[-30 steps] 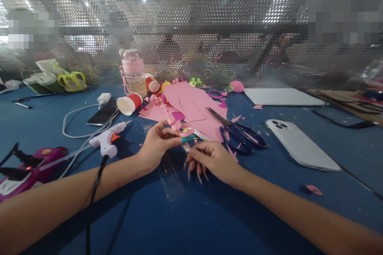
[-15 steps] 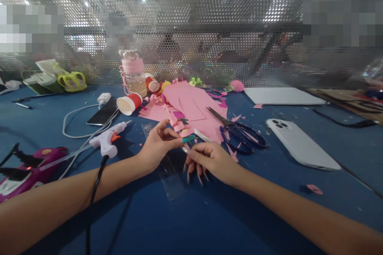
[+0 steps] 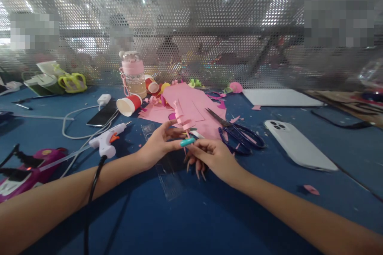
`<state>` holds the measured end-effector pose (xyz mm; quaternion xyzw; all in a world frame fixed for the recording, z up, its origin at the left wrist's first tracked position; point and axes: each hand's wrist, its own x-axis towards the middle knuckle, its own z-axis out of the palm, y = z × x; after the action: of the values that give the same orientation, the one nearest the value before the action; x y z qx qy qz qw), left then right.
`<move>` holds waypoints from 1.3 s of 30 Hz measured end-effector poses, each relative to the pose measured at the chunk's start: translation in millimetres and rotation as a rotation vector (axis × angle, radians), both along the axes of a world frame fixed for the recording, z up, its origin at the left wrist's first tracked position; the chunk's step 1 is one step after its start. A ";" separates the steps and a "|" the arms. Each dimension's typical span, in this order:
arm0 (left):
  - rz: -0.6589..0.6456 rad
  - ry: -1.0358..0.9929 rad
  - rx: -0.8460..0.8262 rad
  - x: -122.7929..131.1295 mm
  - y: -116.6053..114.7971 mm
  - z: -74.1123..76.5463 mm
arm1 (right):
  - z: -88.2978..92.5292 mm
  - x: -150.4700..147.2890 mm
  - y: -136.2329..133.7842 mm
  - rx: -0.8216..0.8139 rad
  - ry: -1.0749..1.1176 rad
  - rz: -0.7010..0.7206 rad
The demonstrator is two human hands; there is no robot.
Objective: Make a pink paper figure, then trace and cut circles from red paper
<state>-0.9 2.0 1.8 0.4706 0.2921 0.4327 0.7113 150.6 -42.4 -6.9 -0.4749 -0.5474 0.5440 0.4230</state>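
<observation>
A curled pink paper strip (image 3: 180, 114) rises from between my two hands over the blue table. My left hand (image 3: 163, 143) pinches it near its lower end, the teal thumbnail facing up. Close against that thumb, my right hand (image 3: 214, 157) has thumb and forefinger pressed together at the strip's bottom end, its other fingers curled below. The exact spot of the right pinch is partly hidden. Beneath the hands lies a clear plastic ruler (image 3: 169, 181). Pink paper sheets (image 3: 191, 99) are piled just beyond, with dark-blue-handled scissors (image 3: 236, 131) on their right edge.
To the left are a white glue gun (image 3: 104, 141) with its cord under my left forearm, a black phone (image 3: 103, 113), a magenta power strip (image 3: 44, 163) and a red paper cup (image 3: 134, 103). A bottle (image 3: 133, 75) stands behind. A white phone (image 3: 299, 145) lies right.
The curled pink strip has tilted more upright and its loops have shifted slightly right. Both hands stay close together in nearly the same place.
</observation>
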 end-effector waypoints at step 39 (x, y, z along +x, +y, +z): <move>0.139 -0.082 0.035 -3.4 10.8 14.0 | -4.7 -1.4 0.6 0.002 -0.114 0.032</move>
<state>-4.3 12.7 15.8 0.4434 0.2874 0.5048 0.6827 149.2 -41.8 -11.6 -0.4958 -0.5785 0.5223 0.3830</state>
